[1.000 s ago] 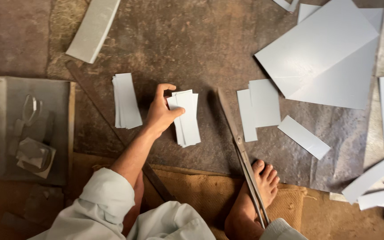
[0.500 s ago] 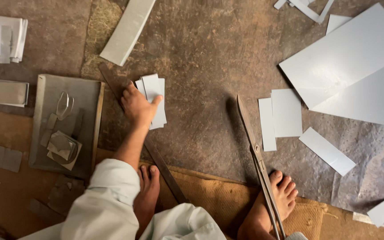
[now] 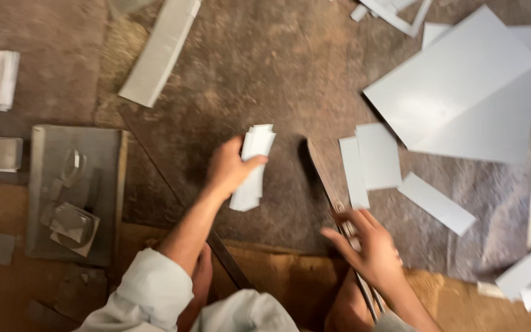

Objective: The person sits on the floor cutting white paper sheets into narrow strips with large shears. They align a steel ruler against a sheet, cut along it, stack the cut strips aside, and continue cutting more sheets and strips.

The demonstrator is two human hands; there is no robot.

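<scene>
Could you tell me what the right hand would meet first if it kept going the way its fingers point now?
Probably the long dark blade: the right hand rests at its lower end, fingers aimed up-left along it. Past that, likely the stack of white strips in the left hand.

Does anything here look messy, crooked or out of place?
Mostly scatter: white offcut strips lie crisscrossed at the top edge, and a card strip sits askew beside two cut cards. The stack in the left hand is fanned, not squared.
</scene>
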